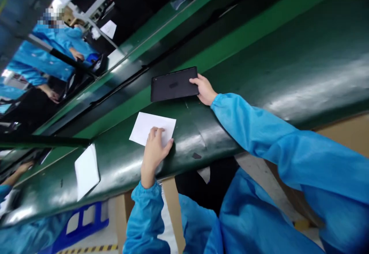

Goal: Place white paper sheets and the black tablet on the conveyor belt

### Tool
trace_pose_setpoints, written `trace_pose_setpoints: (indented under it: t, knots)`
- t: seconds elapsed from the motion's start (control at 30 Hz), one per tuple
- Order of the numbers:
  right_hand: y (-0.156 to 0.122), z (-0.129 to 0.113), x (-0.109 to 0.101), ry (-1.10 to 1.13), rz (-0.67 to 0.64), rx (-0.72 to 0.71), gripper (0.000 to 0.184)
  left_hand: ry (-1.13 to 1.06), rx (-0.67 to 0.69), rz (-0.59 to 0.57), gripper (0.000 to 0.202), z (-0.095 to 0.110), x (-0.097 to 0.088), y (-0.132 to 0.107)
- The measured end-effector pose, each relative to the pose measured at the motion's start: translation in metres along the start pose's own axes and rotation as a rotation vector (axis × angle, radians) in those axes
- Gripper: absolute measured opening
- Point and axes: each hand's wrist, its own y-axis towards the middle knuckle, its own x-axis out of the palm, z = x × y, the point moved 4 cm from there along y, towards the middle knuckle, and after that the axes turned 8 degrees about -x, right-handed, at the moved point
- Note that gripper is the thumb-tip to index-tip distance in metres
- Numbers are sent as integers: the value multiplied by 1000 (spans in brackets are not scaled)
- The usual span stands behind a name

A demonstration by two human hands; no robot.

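- While pinning the white sheet [152, 128] just nearside of the black tablet [174, 84] on the green belt [288, 54], keep left hand [154, 150] flat, fingers spread.
- Grip tablet's right edge firmly with right hand [204, 89]; slide level.

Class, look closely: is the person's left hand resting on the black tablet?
No, the left hand lies on the white paper sheet, while the right hand grips the black tablet's edge.
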Motion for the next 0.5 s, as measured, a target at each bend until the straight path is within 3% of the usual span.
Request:
trace_pose_setpoints:
  t: [0.1,0.23,0.37,0.5]
  knots:
    - [2,3,-6,-70,-24,-40,14,144,-23,-63,23,17,6,1]
    - [1,1,-10,-112,-13,-44,20,299,-55,-29,20,35,11,12]
    - [0,3,-11,-90,-8,-48,24,226,-111,47,15,23,8,40]
    - [0,5,-14,-16,-28,-77,34,53,-242,127,16,-7,2,78]
